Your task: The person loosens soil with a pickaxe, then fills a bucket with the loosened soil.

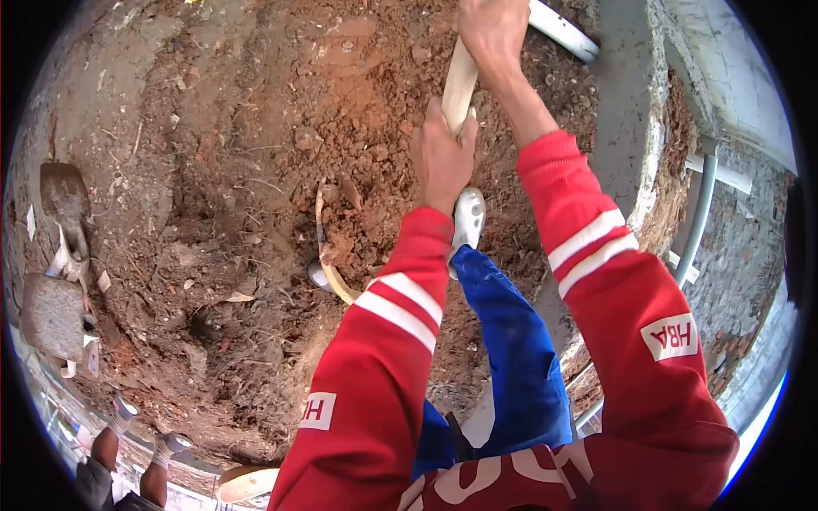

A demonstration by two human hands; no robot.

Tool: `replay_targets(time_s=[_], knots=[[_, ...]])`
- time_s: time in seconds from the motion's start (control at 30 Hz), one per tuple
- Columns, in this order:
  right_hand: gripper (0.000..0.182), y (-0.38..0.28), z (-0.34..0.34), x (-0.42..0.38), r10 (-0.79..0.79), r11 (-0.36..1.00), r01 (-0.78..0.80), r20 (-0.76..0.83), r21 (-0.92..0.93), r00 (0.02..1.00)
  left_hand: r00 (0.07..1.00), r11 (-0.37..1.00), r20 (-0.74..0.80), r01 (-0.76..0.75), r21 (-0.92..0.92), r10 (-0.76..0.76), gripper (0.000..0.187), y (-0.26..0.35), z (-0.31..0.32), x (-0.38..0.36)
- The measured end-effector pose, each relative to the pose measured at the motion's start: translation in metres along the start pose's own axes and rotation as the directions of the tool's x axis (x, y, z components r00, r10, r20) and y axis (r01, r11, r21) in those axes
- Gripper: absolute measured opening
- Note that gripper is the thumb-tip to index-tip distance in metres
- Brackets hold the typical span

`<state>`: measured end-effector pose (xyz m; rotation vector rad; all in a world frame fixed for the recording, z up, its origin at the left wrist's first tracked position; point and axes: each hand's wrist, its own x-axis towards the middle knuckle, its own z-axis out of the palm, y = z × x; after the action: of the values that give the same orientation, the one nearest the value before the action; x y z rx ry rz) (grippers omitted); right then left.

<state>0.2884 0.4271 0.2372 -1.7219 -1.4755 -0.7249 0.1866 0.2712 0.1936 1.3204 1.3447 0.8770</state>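
My left hand [445,155] is wrapped round the lower part of a pale wooden handle [461,83]. Higher up the same handle, my right hand [497,36] grips it at the top edge of the view. The head of this long-handled tool lies out of sight. Below the hands is loose reddish-brown soil [366,102]. A shoe [469,220] of mine stands on the ground just under my left hand. To the left of my left forearm, a curved yellowish rim [339,284] shows, with soil heaped against it.
A white pipe [566,32] sticks out beyond my right hand. Along the right runs a concrete ledge [626,111], with a grey pipe [705,204] past it. A dirty shovel blade [65,192] and a rough block [53,317] lie far left. Another person's legs [155,477] show lower left.
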Motion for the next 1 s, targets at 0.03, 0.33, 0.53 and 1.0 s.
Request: replay_targets(time_s=[0.03, 0.33, 0.53, 1.0], knots=[[0.027, 0.019, 0.034, -0.034, 0.013, 1.0, -0.013, 0.047, -0.007, 0.999, 0.998, 0.997, -0.033, 0.056, 0.049, -0.054, 0.035, -0.023, 0.019, 0.007], [0.047, -0.005, -0.041, -0.243, 0.557, 0.579, -0.634, 0.817, -0.513, -0.153, 0.673, 0.674, 0.039, 0.739, 0.007, -0.738, 0.035, -0.105, 0.023, -0.169], [0.048, -0.058, -0.148, -0.274, 0.528, 0.613, -0.638, 0.843, -0.465, -0.107, 0.534, 0.515, 0.153, 0.844, -0.147, -0.831, 0.019, -0.065, -0.028, -0.275], [0.01, -0.196, -0.383, -0.326, 0.41, -0.593, -0.747, 0.686, -0.3, -0.601, 0.739, 0.54, 0.086, 0.401, 0.74, -0.668, 0.021, -0.029, -0.251, -0.449]])
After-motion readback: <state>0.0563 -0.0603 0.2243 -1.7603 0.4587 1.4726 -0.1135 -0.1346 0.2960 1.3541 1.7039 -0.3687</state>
